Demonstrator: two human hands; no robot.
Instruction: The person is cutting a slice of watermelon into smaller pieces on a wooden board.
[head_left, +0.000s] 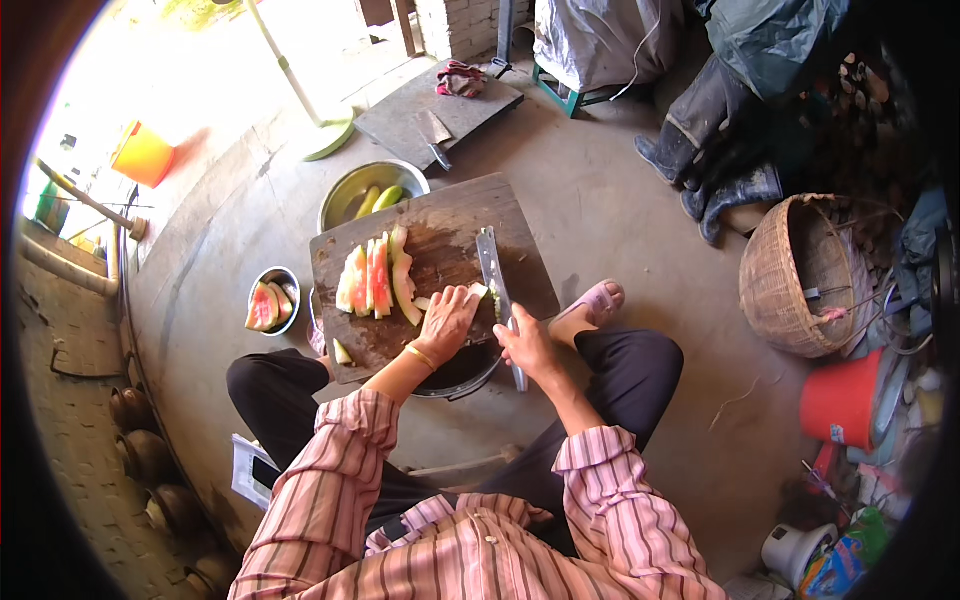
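Note:
A worn wooden cutting board (457, 210) lies before me, on top of a dark basin (457, 388) that is mostly hidden. My left hand (448, 319) presses a pale piece of watermelon rind (477, 290) to the board, fingertips close to the blade. In my right hand (531, 346) is the handle of a kitchen knife (492, 259), its blade pointing away from me with small green bits stuck along it. Left of my left hand stand several strips of watermelon rind (367, 277) in a row, with a curved strip (403, 277) beside them. A small rind piece (343, 352) sits at the board's near left corner.
A steel bowl (295, 300) with watermelon pieces stands left of the board. Behind it, a metal basin (330, 196) holds yellow-green gourds or cucumbers. A cleaver (433, 131) rests on a low slab (480, 112). Rubber boots (739, 191), a wicker basket (765, 292) and a red bucket (836, 401) are right.

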